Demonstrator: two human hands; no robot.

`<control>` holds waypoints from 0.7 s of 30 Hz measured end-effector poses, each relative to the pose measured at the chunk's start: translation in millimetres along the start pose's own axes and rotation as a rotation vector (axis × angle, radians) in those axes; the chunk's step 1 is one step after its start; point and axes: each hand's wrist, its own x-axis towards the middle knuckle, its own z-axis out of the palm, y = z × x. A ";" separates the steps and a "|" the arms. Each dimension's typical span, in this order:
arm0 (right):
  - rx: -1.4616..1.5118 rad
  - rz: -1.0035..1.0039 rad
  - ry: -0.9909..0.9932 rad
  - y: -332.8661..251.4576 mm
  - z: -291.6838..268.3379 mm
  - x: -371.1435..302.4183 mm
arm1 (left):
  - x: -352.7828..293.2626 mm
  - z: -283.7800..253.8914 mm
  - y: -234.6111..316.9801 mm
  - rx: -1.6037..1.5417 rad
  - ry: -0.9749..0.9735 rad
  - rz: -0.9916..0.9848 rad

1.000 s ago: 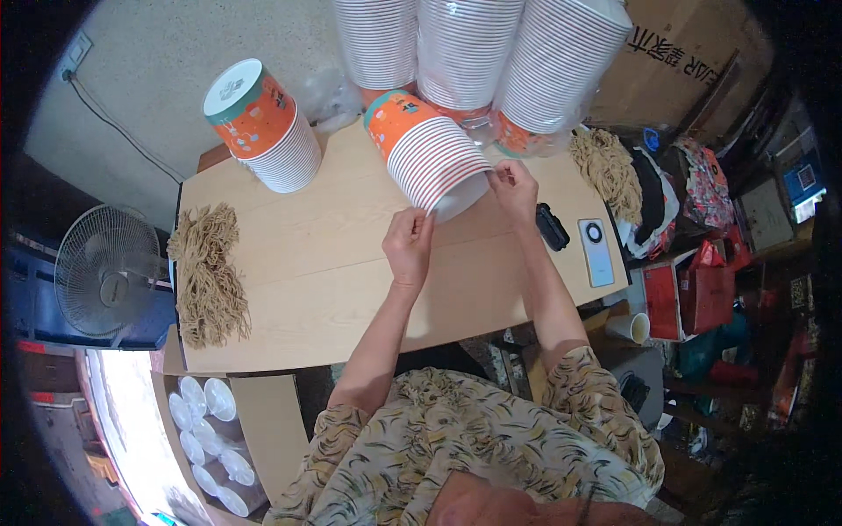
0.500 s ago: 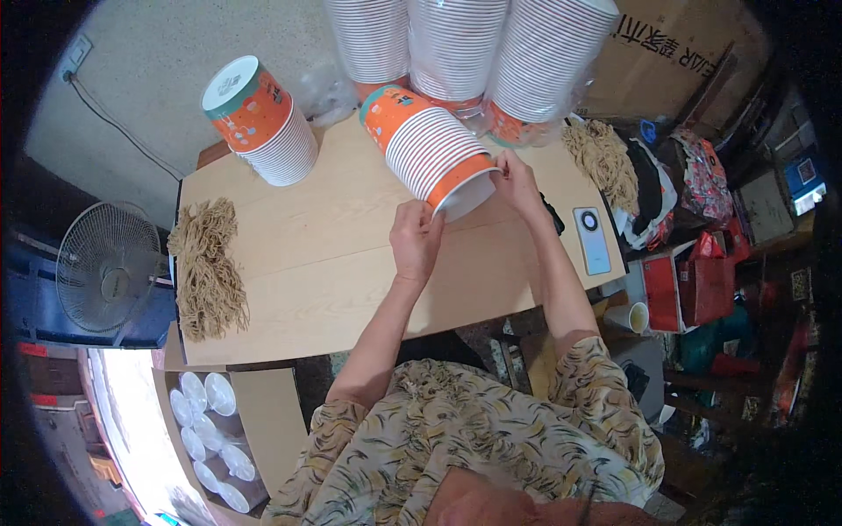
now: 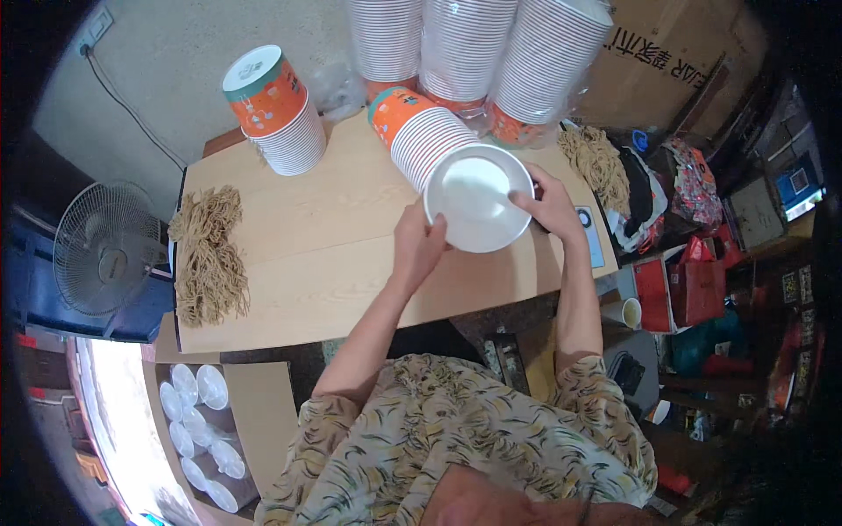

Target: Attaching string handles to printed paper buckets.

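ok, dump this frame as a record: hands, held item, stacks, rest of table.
held item: paper tub, white inside, open mouth toward camera
left hand: grips tub at picture left, thumb over rim
right hand: grips tub at picture right, thumb inside rim
stack beside tub: orange-banded tubs, lying on side; contact with held tub unclear
left stack: nested tubs, bases up
rear: three plastic-wrapped stacks
table left: tan strand bundle
table right: phone, partly hidden
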 end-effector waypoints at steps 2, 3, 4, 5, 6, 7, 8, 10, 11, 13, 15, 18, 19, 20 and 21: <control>0.057 -0.249 -0.041 -8.6 13.0 -11.8 | -17.1 -24.4 -2.5 -0.344 0.053 -0.167; 0.061 -0.243 -0.105 -17.7 20.4 -19.6 | -21.8 -41.1 -1.7 -0.349 0.013 -0.269; 0.071 -0.236 -0.174 -26.8 32.5 -27.1 | -29.8 -56.7 -2.2 -0.384 0.002 -0.332; 0.011 -0.185 -0.207 -38.2 50.6 -31.6 | -38.7 -71.7 -2.5 -0.420 -0.005 -0.396; -0.017 -0.226 -0.181 -40.8 68.4 -33.8 | -47.2 -83.9 -0.5 -0.404 -0.017 -0.426; -0.041 -0.267 -0.160 -46.6 87.9 -34.8 | -56.6 -95.5 -4.1 -0.404 -0.001 -0.438; -0.006 -0.215 -0.208 -55.9 99.9 -37.8 | -66.3 -106.6 -8.3 -0.430 0.018 -0.459; 0.119 -0.167 -0.270 -49.4 125.9 -33.1 | -82.5 -126.0 -18.6 -0.482 0.049 -0.494; 0.236 -0.116 -0.311 -42.8 138.1 -29.6 | -89.1 -134.4 -25.1 -0.487 0.064 -0.501; 0.289 -0.049 -0.364 -25.8 160.3 -22.9 | -101.3 -148.4 -39.6 -0.530 0.082 -0.508; 0.337 0.017 -0.409 -17.2 178.9 -21.3 | -107.5 -158.0 -51.9 -0.496 0.096 -0.522; 0.388 -0.043 -0.370 -18.5 197.8 -20.7 | -112.7 -168.2 -64.0 -0.557 0.132 -0.534; 0.401 -0.039 -0.346 -22.0 202.0 -20.6 | -112.4 -171.7 -68.2 -0.581 0.126 -0.543; 0.413 -0.036 -0.320 -24.9 205.8 -20.5 | -113.4 -174.2 -71.7 -0.606 0.118 -0.551; 0.412 -0.038 -0.323 -25.5 207.1 -20.6 | -114.0 -173.4 -70.6 -0.607 0.120 -0.549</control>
